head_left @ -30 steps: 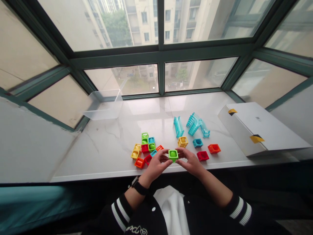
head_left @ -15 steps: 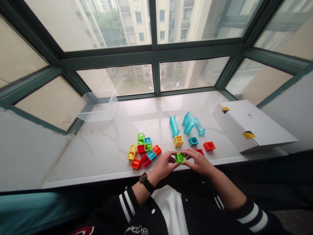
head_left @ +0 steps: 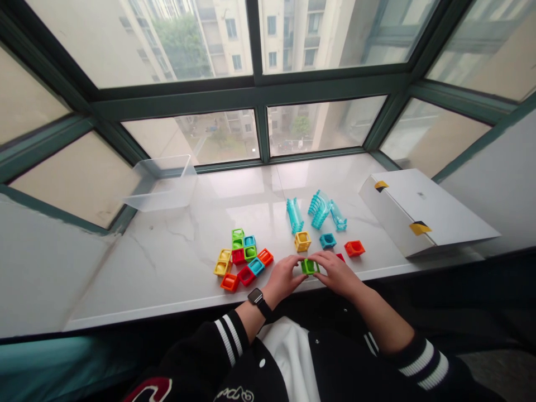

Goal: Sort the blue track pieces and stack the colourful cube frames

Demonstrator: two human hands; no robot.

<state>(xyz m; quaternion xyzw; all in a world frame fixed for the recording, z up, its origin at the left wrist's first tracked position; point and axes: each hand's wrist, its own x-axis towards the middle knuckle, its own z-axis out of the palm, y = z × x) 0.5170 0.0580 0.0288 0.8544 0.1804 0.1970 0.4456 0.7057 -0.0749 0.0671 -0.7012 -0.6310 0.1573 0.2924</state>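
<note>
Between my two hands is a green hollow block, near the front edge of the sill. My left hand grips its left side with thumb and fingers. On the other side my right hand is closed on the same block and partly covers a red block behind it. Just beyond the hands stand a yellow block and a blue block. An orange block lies to the right.
Several coloured blocks cluster left of my hands. Translucent blue track pieces lie farther back. A clear plastic bin stands at the back left, a white box at the right. Windows border the white sill.
The green block has tilted a little in my hands, and my left wrist has turned so the watch face shows more. The whole view has shifted slightly.
</note>
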